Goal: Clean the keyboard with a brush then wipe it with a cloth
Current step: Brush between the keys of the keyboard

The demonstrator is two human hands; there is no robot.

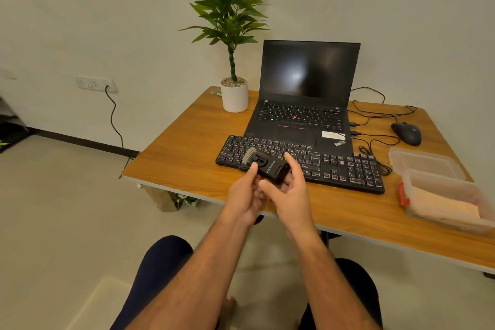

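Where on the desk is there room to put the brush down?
Bare wood lies left of the keyboard, below the plant pot, out to the desk edge. A thin strip runs along the front edge. The right side is crowded: cables, mouse, plastic boxes.

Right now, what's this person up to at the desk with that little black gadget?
A seated person holds a small black brush tool in both hands, the left hand and the right hand, just above the near edge of a black keyboard. Pale bristles stick out at the tool's far end. The keyboard lies on a wooden table in front of an open laptop with a dark screen. A cloth sits in a clear plastic box to the right.
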